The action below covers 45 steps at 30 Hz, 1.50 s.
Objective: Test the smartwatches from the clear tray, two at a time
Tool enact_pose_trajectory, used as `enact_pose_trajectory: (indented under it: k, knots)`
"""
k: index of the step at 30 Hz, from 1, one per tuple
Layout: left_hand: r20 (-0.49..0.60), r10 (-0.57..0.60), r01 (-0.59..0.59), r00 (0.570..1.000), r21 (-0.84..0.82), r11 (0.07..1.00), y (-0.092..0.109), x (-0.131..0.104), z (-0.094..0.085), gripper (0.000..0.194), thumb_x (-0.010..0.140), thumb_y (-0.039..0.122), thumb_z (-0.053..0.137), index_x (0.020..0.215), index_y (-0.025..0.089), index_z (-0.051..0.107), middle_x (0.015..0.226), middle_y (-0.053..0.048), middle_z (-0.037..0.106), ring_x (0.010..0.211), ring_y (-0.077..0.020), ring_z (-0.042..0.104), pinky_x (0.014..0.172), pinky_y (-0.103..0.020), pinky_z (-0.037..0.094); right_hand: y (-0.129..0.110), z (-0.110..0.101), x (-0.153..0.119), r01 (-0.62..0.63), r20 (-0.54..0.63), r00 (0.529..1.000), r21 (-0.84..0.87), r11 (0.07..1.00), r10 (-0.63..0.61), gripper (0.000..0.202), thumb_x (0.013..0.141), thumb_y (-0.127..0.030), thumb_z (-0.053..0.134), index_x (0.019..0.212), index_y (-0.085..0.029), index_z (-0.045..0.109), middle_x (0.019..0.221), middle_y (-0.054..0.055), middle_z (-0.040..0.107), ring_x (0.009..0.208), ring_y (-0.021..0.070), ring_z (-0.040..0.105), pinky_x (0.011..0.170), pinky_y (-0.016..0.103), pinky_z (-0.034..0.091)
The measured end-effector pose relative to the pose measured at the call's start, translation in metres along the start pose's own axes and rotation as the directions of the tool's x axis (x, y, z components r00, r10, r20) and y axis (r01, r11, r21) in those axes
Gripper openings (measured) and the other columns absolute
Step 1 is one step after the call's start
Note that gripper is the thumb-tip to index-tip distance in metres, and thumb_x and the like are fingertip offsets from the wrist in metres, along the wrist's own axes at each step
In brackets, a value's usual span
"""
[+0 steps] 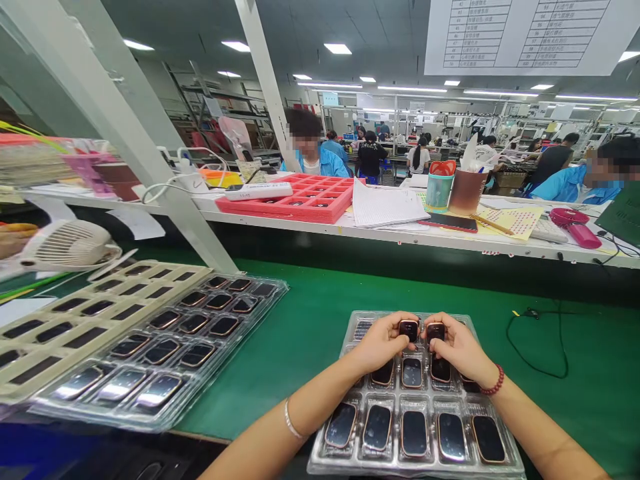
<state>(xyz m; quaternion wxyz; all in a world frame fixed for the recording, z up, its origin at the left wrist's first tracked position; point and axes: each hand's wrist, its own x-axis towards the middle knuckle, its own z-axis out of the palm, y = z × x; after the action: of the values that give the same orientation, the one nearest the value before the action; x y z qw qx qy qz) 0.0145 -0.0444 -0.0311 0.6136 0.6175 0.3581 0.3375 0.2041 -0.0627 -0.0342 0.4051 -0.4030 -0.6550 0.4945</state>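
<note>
My left hand is closed on a smartwatch case with a dark screen and gold rim. Right beside it, my right hand grips a second watch case of the same look. Both cases are above the back rows of a clear plastic tray. In its compartments lie several more watch cases, among them one in the front row and one in the row behind. My hands and forearms hide parts of the tray's back and middle rows.
To the left lie another clear tray of watch cases and a beige tray with dark pieces. A black cable curls on the green mat at right. The shelf ahead bears a red foam tray and cups. People sit beyond.
</note>
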Motion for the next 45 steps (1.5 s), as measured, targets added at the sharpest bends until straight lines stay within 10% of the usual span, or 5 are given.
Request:
enact_pose_trajectory:
  k: [17, 29, 45]
  knots:
    - [-0.011, -0.035, 0.035, 0.999, -0.047, 0.998, 0.005, -0.002, 0.002, 0.041, 0.065, 0.005, 0.049, 0.104, 0.015, 0.053, 0.098, -0.006, 0.062, 0.076, -0.0174, 0.066, 0.069, -0.027, 0.046, 0.003, -0.001, 0.0, -0.008, 0.007, 1.0, -0.033, 0.999, 0.008, 0.024, 0.077, -0.01, 0.049, 0.098, -0.02, 0.053, 0.085, 0.002, 0.06, 0.064, 0.0136, 0.055, 0.054, 0.025, 0.046]
    - [-0.022, -0.017, 0.017, 1.0, 0.023, 1.0, -0.002, 0.0, -0.002, 0.027, 0.077, 0.02, 0.049, 0.102, 0.014, 0.056, 0.094, -0.008, 0.064, 0.066, -0.015, 0.064, 0.051, -0.02, 0.04, 0.004, -0.002, 0.0, -0.077, 0.013, 0.997, -0.023, 0.997, 0.077, 0.02, 0.082, -0.017, 0.045, 0.1, -0.02, 0.054, 0.089, 0.003, 0.061, 0.064, 0.0132, 0.058, 0.052, 0.024, 0.047]
    - [-0.007, 0.022, -0.022, 1.0, -0.013, 1.0, -0.006, 0.003, -0.002, 0.037, 0.066, 0.006, 0.048, 0.101, 0.014, 0.057, 0.098, -0.007, 0.061, 0.074, -0.0155, 0.063, 0.074, -0.033, 0.05, 0.003, -0.002, 0.0, 0.014, 0.015, 1.0, -0.058, 0.998, -0.014, 0.023, 0.075, -0.01, 0.051, 0.096, -0.019, 0.054, 0.085, 0.002, 0.061, 0.073, 0.0154, 0.058, 0.057, 0.024, 0.047]
